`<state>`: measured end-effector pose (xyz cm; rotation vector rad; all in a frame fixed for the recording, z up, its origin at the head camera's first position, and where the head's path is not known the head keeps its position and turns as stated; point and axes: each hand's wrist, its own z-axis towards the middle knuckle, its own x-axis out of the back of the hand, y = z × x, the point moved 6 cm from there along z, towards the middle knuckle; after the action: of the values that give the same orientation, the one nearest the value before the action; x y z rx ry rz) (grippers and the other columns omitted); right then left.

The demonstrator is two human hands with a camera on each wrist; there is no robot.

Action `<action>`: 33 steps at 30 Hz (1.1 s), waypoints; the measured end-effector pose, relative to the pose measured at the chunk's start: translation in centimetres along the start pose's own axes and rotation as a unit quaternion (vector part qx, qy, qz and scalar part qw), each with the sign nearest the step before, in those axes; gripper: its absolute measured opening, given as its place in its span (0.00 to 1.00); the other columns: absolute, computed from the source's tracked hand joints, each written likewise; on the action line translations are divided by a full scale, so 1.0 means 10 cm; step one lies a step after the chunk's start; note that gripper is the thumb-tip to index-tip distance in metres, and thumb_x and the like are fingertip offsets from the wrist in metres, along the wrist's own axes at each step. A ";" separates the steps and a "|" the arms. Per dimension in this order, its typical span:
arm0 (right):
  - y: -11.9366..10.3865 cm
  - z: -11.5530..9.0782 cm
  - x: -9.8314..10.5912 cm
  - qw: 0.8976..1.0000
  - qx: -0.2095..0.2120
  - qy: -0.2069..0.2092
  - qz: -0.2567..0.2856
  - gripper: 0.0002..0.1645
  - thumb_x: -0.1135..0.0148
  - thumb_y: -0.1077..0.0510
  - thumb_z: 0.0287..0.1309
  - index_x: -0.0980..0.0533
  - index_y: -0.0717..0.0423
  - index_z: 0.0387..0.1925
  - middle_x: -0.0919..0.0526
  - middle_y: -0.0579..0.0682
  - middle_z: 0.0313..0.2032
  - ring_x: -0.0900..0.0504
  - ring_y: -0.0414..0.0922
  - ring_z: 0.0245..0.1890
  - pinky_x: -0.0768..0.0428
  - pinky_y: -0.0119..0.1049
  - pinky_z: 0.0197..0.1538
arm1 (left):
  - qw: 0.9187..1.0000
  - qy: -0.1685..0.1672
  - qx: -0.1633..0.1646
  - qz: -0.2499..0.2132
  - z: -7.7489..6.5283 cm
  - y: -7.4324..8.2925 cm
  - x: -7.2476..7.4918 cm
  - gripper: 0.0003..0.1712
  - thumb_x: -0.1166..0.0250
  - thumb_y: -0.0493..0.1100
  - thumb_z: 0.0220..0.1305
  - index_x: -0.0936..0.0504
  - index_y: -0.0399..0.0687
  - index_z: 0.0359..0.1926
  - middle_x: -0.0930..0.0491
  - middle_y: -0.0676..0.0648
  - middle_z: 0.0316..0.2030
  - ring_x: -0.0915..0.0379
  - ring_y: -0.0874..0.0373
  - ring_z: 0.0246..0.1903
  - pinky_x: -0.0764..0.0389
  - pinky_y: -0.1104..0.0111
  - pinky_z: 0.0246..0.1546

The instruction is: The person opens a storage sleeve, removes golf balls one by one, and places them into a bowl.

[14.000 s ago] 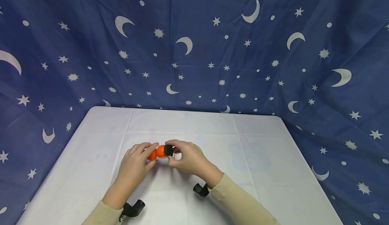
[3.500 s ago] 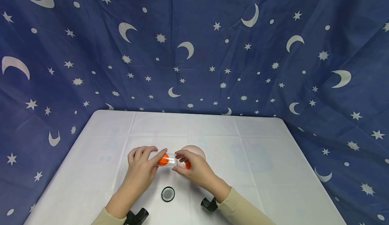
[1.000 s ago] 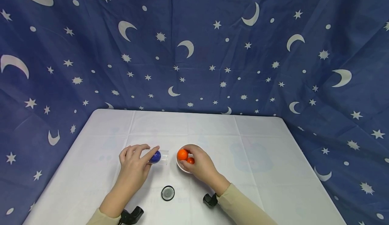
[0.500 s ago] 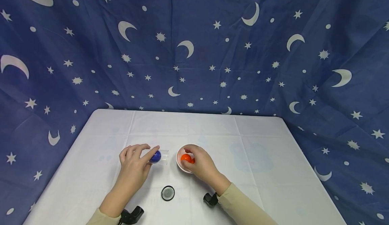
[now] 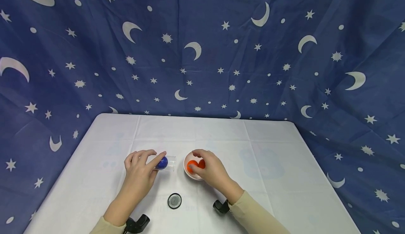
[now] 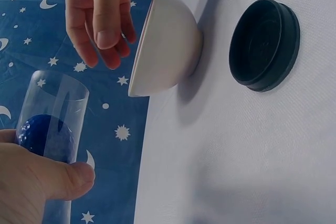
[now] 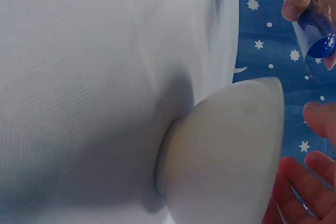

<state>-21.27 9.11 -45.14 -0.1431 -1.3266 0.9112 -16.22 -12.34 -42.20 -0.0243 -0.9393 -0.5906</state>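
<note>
My left hand [image 5: 139, 174] grips a clear plastic tube [image 5: 171, 161] that lies nearly level above the table, its open end to the right. Inside the tube sits a blue ball [image 5: 162, 163], close to my thumb and finger; the palm hides the tube's other end. Over a small white bowl [image 6: 170, 45] hovers my right hand [image 5: 213, 169], fingers loosely bent and holding nothing. Two orange balls show in the bowl: one orange ball [image 5: 192, 166] and another orange ball [image 5: 201, 163] partly covered by the right hand.
A dark round lid [image 5: 174, 201] lies on the white tablecloth [image 5: 234, 206] in front of the bowl, between the forearms. Behind the table hangs a blue curtain [image 5: 215, 30] with moons and stars. A black camera mount sits at each wrist.
Since the earliest frame the lid has come off the tube onto the table. The right hand has lowered an orange ball into the bowl and let go. The left hand has barely moved lately.
</note>
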 end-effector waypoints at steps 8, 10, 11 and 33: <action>-0.15 -0.03 0.04 0.999 0.045 0.014 0.021 0.25 0.35 0.49 0.48 0.27 0.52 0.49 0.24 0.42 0.43 0.27 0.37 0.44 0.28 0.33 0.47 | 1.000 -0.008 0.001 0.006 0.00 0.02 -0.01 0.36 0.29 0.36 0.39 0.25 0.61 0.54 0.30 0.46 0.46 0.40 0.46 0.48 0.52 0.46 0.51; -0.17 -0.03 0.04 0.998 0.054 0.019 0.022 0.26 0.35 0.48 0.47 0.27 0.52 0.49 0.24 0.41 0.43 0.27 0.36 0.44 0.28 0.32 0.48 | 1.000 -0.009 0.002 0.005 0.00 0.03 -0.01 0.36 0.29 0.36 0.39 0.25 0.61 0.54 0.30 0.46 0.47 0.40 0.46 0.48 0.51 0.46 0.51; -0.19 -0.03 0.04 0.998 0.058 0.020 0.023 0.26 0.35 0.47 0.47 0.27 0.51 0.48 0.24 0.41 0.43 0.27 0.36 0.45 0.28 0.32 0.48 | 1.000 -0.010 0.002 0.006 0.01 0.03 -0.01 0.36 0.29 0.37 0.40 0.25 0.61 0.54 0.30 0.46 0.47 0.40 0.46 0.48 0.51 0.46 0.51; -0.32 -0.08 -0.05 0.988 0.137 0.030 0.058 0.29 0.35 0.43 0.45 0.28 0.50 0.48 0.24 0.41 0.44 0.28 0.34 0.46 0.31 0.25 0.49 | 1.000 -0.029 -0.009 0.002 -0.01 0.17 -0.10 0.36 0.28 0.39 0.40 0.26 0.62 0.54 0.31 0.47 0.47 0.40 0.46 0.48 0.51 0.47 0.50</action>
<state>-19.04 7.02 -43.93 -0.0353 -1.1337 1.1701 -15.77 -10.47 -42.68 -0.0608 -0.9907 -0.5968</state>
